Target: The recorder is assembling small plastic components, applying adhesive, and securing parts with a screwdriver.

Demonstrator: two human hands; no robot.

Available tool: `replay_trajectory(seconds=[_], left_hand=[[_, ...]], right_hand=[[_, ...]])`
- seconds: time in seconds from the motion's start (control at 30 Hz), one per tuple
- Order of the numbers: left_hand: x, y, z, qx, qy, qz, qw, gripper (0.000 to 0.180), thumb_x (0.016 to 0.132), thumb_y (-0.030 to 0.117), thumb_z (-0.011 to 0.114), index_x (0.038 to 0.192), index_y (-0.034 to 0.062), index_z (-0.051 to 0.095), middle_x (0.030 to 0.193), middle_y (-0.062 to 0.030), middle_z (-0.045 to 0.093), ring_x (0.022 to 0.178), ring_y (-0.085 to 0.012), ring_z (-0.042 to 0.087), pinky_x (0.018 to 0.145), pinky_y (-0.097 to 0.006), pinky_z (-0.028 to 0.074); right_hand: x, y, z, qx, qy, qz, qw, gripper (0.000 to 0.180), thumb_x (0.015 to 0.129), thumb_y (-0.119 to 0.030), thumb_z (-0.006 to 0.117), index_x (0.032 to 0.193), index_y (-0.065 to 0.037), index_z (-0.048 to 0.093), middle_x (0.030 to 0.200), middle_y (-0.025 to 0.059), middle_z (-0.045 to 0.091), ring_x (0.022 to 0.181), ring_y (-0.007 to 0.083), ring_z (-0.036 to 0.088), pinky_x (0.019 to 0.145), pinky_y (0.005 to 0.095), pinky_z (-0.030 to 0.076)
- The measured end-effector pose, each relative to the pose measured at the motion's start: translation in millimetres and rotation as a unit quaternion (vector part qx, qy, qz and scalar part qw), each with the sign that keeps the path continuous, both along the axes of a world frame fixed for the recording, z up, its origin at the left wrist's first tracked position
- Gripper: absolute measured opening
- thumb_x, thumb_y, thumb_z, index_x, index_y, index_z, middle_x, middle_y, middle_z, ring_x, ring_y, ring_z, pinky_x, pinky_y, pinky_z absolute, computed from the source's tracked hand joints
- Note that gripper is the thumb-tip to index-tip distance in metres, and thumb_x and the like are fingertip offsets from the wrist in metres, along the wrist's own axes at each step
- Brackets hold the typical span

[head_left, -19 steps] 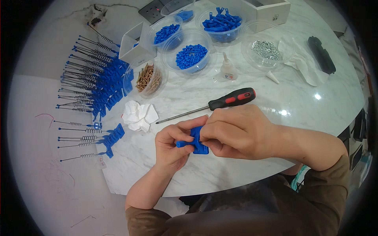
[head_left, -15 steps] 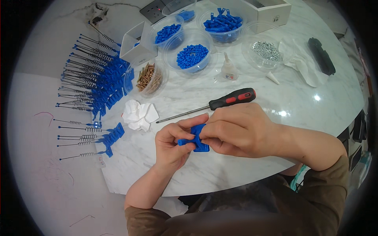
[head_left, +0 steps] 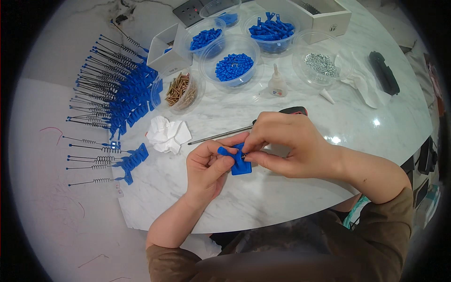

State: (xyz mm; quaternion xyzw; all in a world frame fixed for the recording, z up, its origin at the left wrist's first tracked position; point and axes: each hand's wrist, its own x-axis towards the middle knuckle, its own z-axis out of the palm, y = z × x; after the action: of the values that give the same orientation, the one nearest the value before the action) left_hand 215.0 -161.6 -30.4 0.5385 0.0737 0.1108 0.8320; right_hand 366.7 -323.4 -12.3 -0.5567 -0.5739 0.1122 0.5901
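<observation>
Both hands meet over the white marble table (head_left: 291, 197) on one small blue plastic part (head_left: 239, 164). My left hand (head_left: 206, 169) grips its left end between thumb and fingers. My right hand (head_left: 286, 143) pinches its top right edge from above and hides the rest of it. A screwdriver with a red and black handle (head_left: 221, 136) lies on the table just behind the hands, and my right hand covers most of its handle.
A crumpled white tissue (head_left: 167, 134) lies left of the hands. Finished blue parts with springs and rods (head_left: 110, 101) line the table's left edge. Bowls of brass screws (head_left: 181, 90), blue pieces (head_left: 233, 66) and metal washers (head_left: 319, 63) stand behind, with a glue bottle (head_left: 277, 84).
My right hand has shifted forward and now covers most of the screwdriver's handle. Both hands still hold the blue part in the same place.
</observation>
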Motion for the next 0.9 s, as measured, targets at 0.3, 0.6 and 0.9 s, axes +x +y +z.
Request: replay_trajectory(seconds=[0.3, 0.6, 0.9], left_hand=[[1, -7, -2, 0.05, -0.006, 0.058, 0.997, 0.013, 0.088, 0.006, 0.067, 0.098, 0.0018, 0.06, 0.132, -0.0249, 0.053, 0.115, -0.0285, 0.058, 0.095, -0.042, 0.05], [2, -8, -4, 0.114, -0.049, 0.037, 0.992, 0.02, 0.081, -0.01, 0.068, 0.093, 0.0018, 0.059, 0.123, -0.0116, 0.047, 0.107, -0.0159, 0.055, 0.091, -0.03, 0.048], [2, -7, -6, 0.12, -0.082, 0.023, 0.989, 0.025, 0.076, -0.01, 0.072, 0.093, 0.0013, 0.057, 0.11, -0.0062, 0.044, 0.104, -0.0161, 0.054, 0.09, -0.031, 0.05]], right_hand=[[-7, -1, -3, -0.095, 0.054, -0.025, 0.994, 0.016, 0.078, -0.014, 0.074, 0.085, -0.004, 0.064, 0.081, 0.0061, 0.059, 0.069, 0.0184, 0.062, 0.06, 0.0315, 0.048], [-20, -4, -5, -0.081, -0.111, -0.091, 0.986, 0.039, 0.071, -0.02, 0.082, 0.099, -0.008, 0.058, 0.079, 0.0045, 0.057, 0.065, 0.0189, 0.06, 0.053, 0.0297, 0.048], [-16, -4, -3, -0.04, -0.111, -0.068, 0.991, 0.04, 0.065, -0.007, 0.078, 0.102, -0.008, 0.061, 0.088, 0.008, 0.051, 0.078, 0.0238, 0.056, 0.061, 0.0326, 0.046]])
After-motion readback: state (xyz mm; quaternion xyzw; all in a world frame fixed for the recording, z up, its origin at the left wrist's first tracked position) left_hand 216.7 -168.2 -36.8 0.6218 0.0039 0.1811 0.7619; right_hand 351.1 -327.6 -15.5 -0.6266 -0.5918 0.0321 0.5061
